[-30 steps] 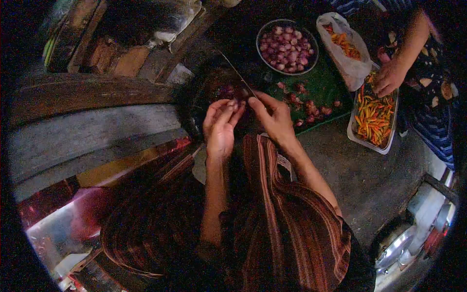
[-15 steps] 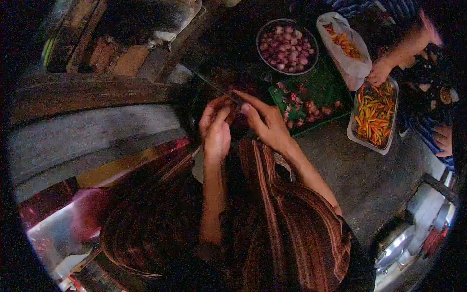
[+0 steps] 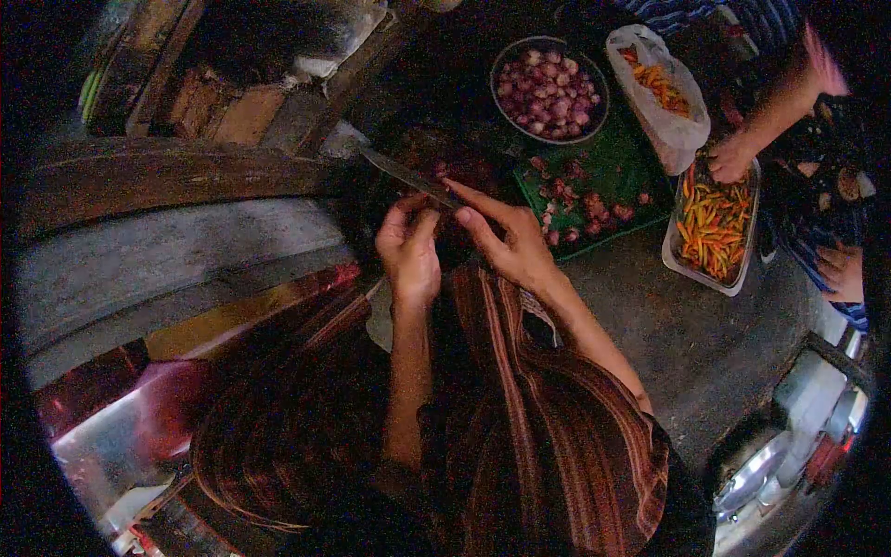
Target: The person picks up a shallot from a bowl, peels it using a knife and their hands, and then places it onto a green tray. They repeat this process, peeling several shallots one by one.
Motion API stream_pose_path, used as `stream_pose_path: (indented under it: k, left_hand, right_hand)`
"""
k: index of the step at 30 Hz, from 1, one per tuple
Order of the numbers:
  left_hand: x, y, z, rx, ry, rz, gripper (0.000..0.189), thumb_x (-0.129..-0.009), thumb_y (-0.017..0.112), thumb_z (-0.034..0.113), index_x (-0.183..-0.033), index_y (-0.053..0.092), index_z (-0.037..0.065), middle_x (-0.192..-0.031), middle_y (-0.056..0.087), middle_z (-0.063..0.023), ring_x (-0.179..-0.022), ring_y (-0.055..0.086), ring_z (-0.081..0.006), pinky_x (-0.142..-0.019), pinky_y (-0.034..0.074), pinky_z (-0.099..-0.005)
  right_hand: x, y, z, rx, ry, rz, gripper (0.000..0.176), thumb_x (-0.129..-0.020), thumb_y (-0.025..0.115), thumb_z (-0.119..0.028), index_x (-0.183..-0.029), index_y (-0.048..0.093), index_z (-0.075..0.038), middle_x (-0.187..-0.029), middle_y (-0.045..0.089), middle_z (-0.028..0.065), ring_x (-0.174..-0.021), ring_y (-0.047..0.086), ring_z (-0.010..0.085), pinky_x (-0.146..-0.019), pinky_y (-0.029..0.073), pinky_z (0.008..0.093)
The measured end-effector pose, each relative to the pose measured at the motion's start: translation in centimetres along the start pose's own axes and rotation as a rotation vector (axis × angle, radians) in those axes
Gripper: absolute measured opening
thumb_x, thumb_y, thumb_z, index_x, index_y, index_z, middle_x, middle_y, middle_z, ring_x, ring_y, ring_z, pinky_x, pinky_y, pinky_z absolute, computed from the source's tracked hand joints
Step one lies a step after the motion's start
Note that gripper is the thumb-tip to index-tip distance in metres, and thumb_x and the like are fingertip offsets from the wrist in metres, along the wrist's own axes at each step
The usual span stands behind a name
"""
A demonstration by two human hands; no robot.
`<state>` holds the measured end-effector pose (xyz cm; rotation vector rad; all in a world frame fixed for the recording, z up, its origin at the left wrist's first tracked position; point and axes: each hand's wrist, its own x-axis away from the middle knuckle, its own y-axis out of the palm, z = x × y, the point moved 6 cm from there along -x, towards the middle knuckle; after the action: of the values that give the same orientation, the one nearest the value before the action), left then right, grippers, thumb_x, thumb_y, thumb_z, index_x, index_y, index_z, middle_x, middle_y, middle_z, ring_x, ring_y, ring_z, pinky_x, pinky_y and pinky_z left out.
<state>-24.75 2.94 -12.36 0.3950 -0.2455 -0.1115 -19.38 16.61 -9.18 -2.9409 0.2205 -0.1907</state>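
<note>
My right hand (image 3: 513, 239) is closed on a knife (image 3: 408, 174), whose long blade points up and left past my other hand. My left hand (image 3: 409, 249) is closed just below the blade, its fingertips pinched together; whatever lies between them is too dark and small to make out. Both hands are above a dark area in front of my striped clothing (image 3: 548, 418). To their right lies a green tray (image 3: 608, 176) with small reddish onions and peelings. Behind it stands a round bowl (image 3: 548, 90) full of small purple onions.
A metal tray (image 3: 715, 223) of orange and green chillies is at the right, beside a white bag (image 3: 661, 93) with more chillies. Another person's hand (image 3: 731, 160) reaches over that tray. Wooden beams (image 3: 167, 181) lie at the left, metal pans (image 3: 756, 472) at the lower right.
The knife blade has turned a little and shows more of its side. My left fingers have shifted slightly down and left. The other person's hand has moved slightly right.
</note>
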Motion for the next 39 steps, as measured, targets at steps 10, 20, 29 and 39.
stream_pose_path:
  k: [10,20,29,39]
  left_hand:
    - [0.5,0.9,0.4,-0.049,-0.107,-0.053,0.02,-0.082,0.058,-0.002,-0.102,0.058,-0.004,-0.101,0.06,-0.0083,-0.091,0.057,-0.0143,-0.084,0.045,-0.0264]
    - [0.1,1.1,-0.2,-0.051,-0.14,-0.051,0.028,-0.084,0.057,0.001,-0.112,0.055,-0.004,-0.108,0.059,-0.0113,-0.1,0.057,-0.0187,-0.087,0.047,-0.0333]
    - [-0.1,1.3,0.3,-0.062,-0.097,-0.043,0.022,-0.084,0.059,0.002,-0.104,0.053,-0.003,-0.101,0.061,-0.0101,-0.094,0.058,-0.016,-0.084,0.048,-0.0316]
    - [-0.2,1.3,0.7,-0.154,-0.065,-0.128,0.02,-0.08,0.061,-0.002,-0.1,0.056,-0.002,-0.099,0.062,-0.0099,-0.092,0.058,-0.0152,-0.084,0.045,-0.0265]
  right_hand:
    - [-0.2,0.0,1.4,-0.244,0.024,0.133,0.032,-0.087,0.056,-0.03,-0.111,0.063,-0.009,-0.08,0.068,0.0067,-0.057,0.056,0.0103,-0.054,0.045,0.0294]
    - [0.1,0.1,3.1,-0.4,0.193,0.124,0.032,-0.09,0.054,-0.03,-0.107,0.064,-0.004,-0.066,0.056,-0.0038,-0.058,0.045,0.0039,-0.052,0.038,0.0218]
    - [0.1,-1.5,1.5,0.141,-0.007,0.282,0.037,-0.084,0.059,-0.032,-0.107,0.062,-0.004,-0.086,0.066,0.0151,-0.073,0.064,0.0204,-0.068,0.048,0.0321]
    - [-0.5,0.1,3.5,-0.155,0.061,0.267,0.033,-0.079,0.063,-0.023,-0.102,0.061,0.001,-0.095,0.065,0.0167,-0.087,0.063,0.0238,-0.078,0.048,0.0327]
